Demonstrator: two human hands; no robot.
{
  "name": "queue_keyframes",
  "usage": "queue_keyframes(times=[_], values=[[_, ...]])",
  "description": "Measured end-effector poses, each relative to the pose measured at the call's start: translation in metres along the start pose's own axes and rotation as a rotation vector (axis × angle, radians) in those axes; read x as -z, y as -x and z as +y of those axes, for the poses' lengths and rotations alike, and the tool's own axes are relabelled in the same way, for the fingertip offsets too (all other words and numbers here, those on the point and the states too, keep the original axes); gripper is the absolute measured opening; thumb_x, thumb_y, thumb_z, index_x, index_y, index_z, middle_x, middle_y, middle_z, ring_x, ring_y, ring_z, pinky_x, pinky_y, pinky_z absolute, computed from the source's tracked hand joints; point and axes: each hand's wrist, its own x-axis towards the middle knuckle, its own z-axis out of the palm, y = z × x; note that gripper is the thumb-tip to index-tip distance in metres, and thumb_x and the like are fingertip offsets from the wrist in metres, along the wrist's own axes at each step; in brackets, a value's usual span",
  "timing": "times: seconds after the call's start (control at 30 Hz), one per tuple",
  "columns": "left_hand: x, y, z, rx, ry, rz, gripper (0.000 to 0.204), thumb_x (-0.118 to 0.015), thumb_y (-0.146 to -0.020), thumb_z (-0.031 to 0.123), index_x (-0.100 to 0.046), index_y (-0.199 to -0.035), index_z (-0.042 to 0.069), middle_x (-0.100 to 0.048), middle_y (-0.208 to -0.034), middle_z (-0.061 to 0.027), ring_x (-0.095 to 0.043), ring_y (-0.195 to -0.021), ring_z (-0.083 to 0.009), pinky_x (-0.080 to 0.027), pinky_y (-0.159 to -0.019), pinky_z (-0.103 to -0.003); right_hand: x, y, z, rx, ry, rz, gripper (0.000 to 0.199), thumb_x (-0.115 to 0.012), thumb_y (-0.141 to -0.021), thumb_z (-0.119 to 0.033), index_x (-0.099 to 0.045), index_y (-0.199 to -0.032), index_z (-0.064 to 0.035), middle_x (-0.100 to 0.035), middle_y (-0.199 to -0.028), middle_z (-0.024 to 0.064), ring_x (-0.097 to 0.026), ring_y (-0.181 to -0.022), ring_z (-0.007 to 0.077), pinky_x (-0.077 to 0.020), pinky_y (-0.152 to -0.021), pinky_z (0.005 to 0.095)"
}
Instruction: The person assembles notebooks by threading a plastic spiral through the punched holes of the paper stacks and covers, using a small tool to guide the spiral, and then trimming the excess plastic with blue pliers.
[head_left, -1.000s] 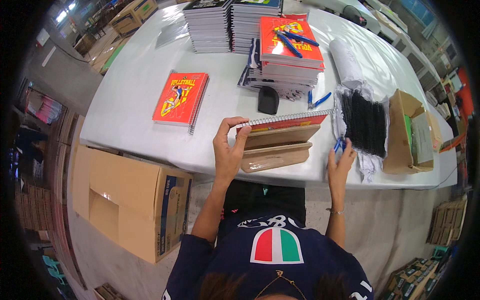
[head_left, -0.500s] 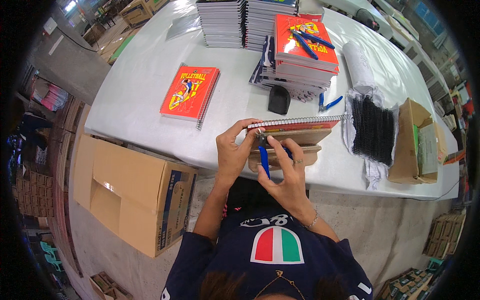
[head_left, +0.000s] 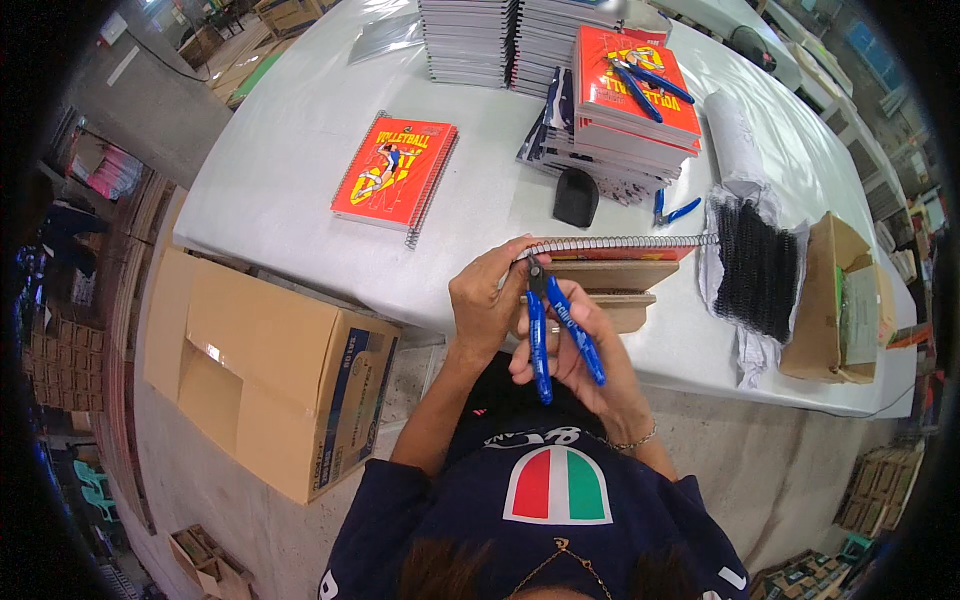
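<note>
My left hand (head_left: 487, 300) is closed on the left end of a spiral notebook (head_left: 655, 254), which stands on its edge with the wire coil (head_left: 620, 243) uppermost. My right hand (head_left: 597, 365) grips blue-handled wire cutters (head_left: 541, 335), their handles spread and angled toward me. The dark jaws are up at the coil's left end, beside my left fingertips. Whether they touch the wire, I cannot tell. On my side of the notebook is a brown board stand (head_left: 615, 277), its left part hidden behind my hands.
A red spiral notebook (head_left: 393, 172) lies to the left. Behind are stacked red notebooks (head_left: 630, 105) with other cutters (head_left: 638, 88) on top. A black scoop-like piece (head_left: 576, 198), small cutters (head_left: 676, 209), black coils (head_left: 752, 268) and an open carton (head_left: 825, 300) sit rightward.
My right hand has shifted its hold and turned the cutters, so the handles now show spread apart and lower. My left hand stays at the coil's end. The whole view has shifted slightly.
</note>
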Motion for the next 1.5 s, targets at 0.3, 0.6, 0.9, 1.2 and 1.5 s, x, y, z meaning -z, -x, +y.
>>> queue_keyframes(times=[0.3, 0.6, 0.9, 1.2, 1.5], values=[[0.003, -0.005, 0.000, 0.053, 0.089, -0.074, 0.026, -0.059, -0.095, 0.010, -0.063, -0.120, 0.002, -0.069, -0.109, -0.0123, -0.064, -0.101, -0.0148, -0.050, -0.086, -0.028, 0.074, 0.039, 0.019, 0.608, 1.181, 0.876, 0.049, -0.050, -0.095, -0.012, -0.036, -0.139, 0.0046, -0.042, -0.133, 0.0199, -0.042, -0.124, 0.0300, -0.0321, -0.107, 0.0406], [0.041, -0.058, 0.035, 0.048, 0.209, 0.075, 0.030, -0.051, -0.101, 0.024, -0.055, -0.116, -0.001, -0.060, -0.104, -0.0068, -0.053, -0.099, -0.0113, -0.044, -0.088, -0.028, 0.181, 0.045, 0.020, 0.355, 1.861, 0.977, 0.042, -0.055, -0.093, -0.016, -0.051, -0.134, -0.0081, -0.049, -0.129, 0.0196, -0.043, -0.124, 0.0356, -0.0285, -0.106, 0.0484], [0.136, -0.226, 0.004, -0.179, -0.188, 0.007, 0.032, -0.047, -0.095, 0.028, -0.056, -0.108, 0.000, -0.062, -0.096, -0.0102, -0.059, -0.088, -0.0176, -0.045, -0.083, -0.029, 0.172, 0.042, 0.020, 0.340, 1.858, 0.992, 0.041, -0.056, -0.092, -0.016, -0.053, -0.132, -0.0089, -0.050, -0.129, 0.0170, -0.043, -0.124, 0.0336, -0.0289, -0.106, 0.0480], [0.100, -0.274, -0.143, -0.116, -0.869, -0.572, 0.042, -0.044, -0.092, 0.040, -0.059, -0.123, 0.015, -0.058, -0.125, -0.0118, -0.052, -0.119, -0.0320, -0.036, -0.100, -0.058, 0.174, 0.041, 0.019, 0.294, 1.875, 1.010, 0.041, -0.055, -0.092, -0.017, -0.052, -0.133, -0.0092, -0.050, -0.130, 0.0156, -0.044, -0.124, 0.0328, -0.0281, -0.106, 0.0473], [0.143, -0.163, -0.176, 0.060, -1.143, -0.280, 0.052, -0.039, -0.099, 0.049, -0.045, -0.144, 0.022, -0.039, -0.147, -0.0186, -0.032, -0.140, -0.0331, -0.030, -0.109, -0.057, 0.173, 0.042, 0.020, 0.259, 1.868, 1.019, 0.038, -0.053, -0.095, -0.018, -0.052, -0.132, -0.0092, -0.049, -0.135, 0.0178, -0.043, -0.127, 0.0346, -0.0283, -0.106, 0.0473]])
